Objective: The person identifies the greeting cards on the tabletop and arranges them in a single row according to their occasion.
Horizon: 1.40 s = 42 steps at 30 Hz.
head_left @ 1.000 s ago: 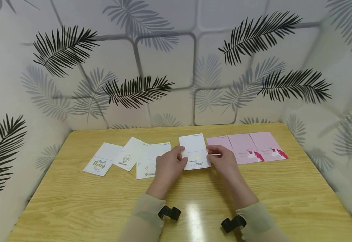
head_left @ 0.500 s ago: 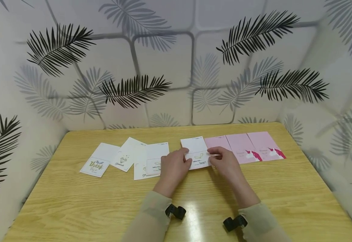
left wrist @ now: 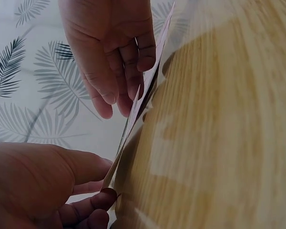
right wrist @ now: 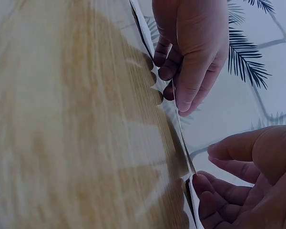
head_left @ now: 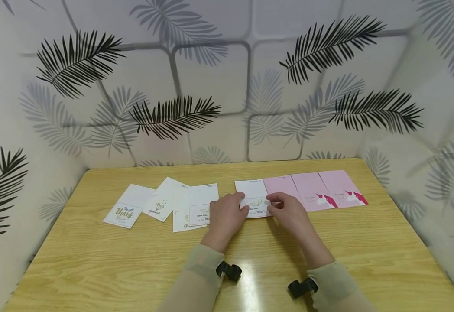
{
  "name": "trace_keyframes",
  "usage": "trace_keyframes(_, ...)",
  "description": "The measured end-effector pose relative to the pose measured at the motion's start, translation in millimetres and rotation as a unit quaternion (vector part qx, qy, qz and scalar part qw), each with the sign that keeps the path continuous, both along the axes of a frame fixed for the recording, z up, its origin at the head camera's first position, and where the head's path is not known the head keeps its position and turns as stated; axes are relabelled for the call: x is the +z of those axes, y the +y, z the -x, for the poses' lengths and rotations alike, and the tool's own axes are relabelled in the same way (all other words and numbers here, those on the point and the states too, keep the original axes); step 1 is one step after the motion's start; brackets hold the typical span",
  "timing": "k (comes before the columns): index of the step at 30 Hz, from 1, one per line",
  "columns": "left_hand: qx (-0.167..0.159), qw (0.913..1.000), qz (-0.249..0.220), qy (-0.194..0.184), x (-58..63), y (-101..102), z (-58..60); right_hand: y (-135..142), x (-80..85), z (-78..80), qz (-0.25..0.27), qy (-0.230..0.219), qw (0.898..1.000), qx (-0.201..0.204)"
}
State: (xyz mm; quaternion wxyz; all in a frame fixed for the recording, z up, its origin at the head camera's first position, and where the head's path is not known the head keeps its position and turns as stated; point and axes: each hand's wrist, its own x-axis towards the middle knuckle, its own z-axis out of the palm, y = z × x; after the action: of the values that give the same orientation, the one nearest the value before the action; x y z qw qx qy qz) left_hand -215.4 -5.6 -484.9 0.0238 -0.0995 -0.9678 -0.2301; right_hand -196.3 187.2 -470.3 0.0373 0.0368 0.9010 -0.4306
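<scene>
A white folded-style card (head_left: pixel 256 207) with gold wings and the word "heart" lies at the middle of the row, slightly raised at its near edge. My left hand (head_left: pixel 227 214) pinches its left edge, thumb on top and fingertips beneath, as the left wrist view shows at the card's edge (left wrist: pixel 115 167). At the right edge is my right hand (head_left: pixel 289 210); in the right wrist view its thumb stands apart from the fingers (right wrist: pixel 219 186), whose tips touch the edge. The card's right side overlaps a pink card (head_left: pixel 278 186).
Two more pink unicorn cards (head_left: pixel 309 186) continue to the right. On the left lie a "Thank you" card (head_left: pixel 123 214), a diamond card (head_left: pixel 164 201) and another wings card (head_left: pixel 198 214) overlapping a second diamond card (head_left: pixel 180 222). A leaf-patterned backdrop (head_left: pixel 211 143) rises behind the wooden table (head_left: pixel 133 268).
The wings card has come down and slightly right, against the pink row. My left hand has shifted right with it, showing more of the wings card on the left; the right thumb and fingers have loosened.
</scene>
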Motion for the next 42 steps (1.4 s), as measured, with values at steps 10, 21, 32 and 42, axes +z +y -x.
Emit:
trace_keyframes(10, 0.002, 0.9999, 0.011, 0.002, -0.9, 1.0, 1.7, -1.2, -0.4, 0.3, -0.016, -0.002, 1.0, 0.01)
trace_keyframes(21, 0.002, 0.9995, 0.03, 0.003, -2.1, 2.3, 3.2, -1.7, 1.5, -2.2, -0.026, -0.001, 0.999, 0.028)
trace_keyframes(32, 0.002, 0.999, 0.044, 0.01, -0.3, 3.9, 1.7, -2.4, 1.0, -3.4, -0.031, 0.0, 0.999, 0.03)
trace_keyframes(42, -0.001, 0.9969, 0.076, 0.019, -0.1, 6.1, 0.5, -3.3, 0.4, -3.2, -0.031, 0.0, 0.999, 0.028)
